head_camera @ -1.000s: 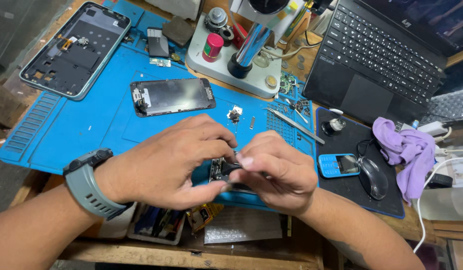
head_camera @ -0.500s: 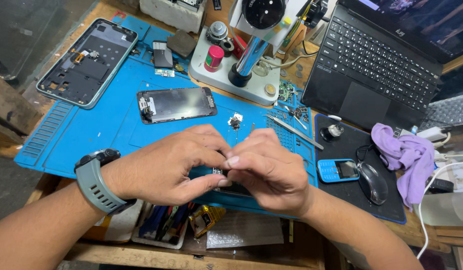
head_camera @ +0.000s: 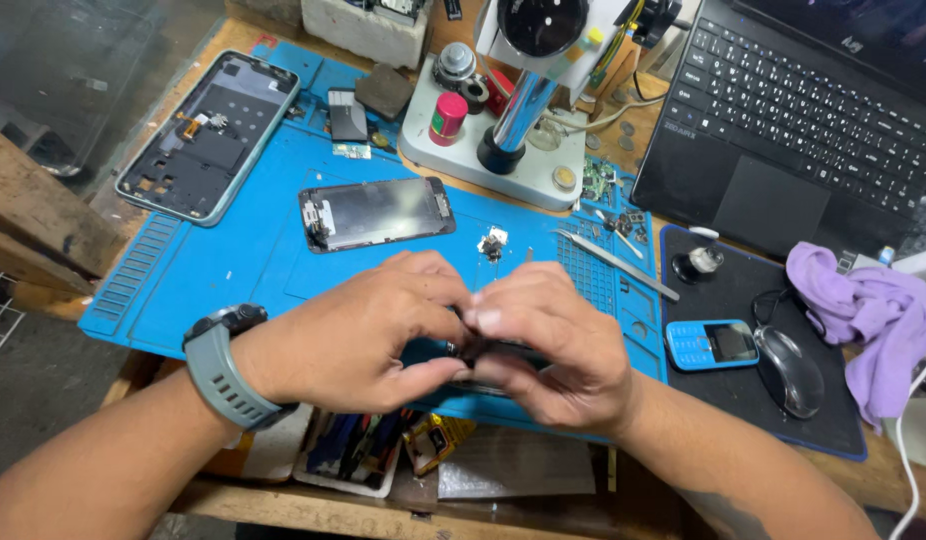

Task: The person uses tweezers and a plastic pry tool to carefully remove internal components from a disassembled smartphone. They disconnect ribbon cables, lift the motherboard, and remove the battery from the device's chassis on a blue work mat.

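Both hands, left hand [head_camera: 358,335] and right hand [head_camera: 553,350], clench fingers on a small dark phone part [head_camera: 483,352] over the blue mat [head_camera: 243,270], work mid-way, opened phone frame [head_camera: 211,135] and detached screen [head_camera: 378,212] lying aside unassembled.

wooden bench [head_camera: 233,42] carries a blue mat [head_camera: 233,270], laptop [head_camera: 803,130], black mouse pad [head_camera: 743,300].

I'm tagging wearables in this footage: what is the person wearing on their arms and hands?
Both forearms are bare, with no sleeves in view, and neither hand is gloved. The left hand has a watch on its wrist: a grey ribbed strap with a dark case. The right hand and its wrist show no rings, bands or other visible markings.
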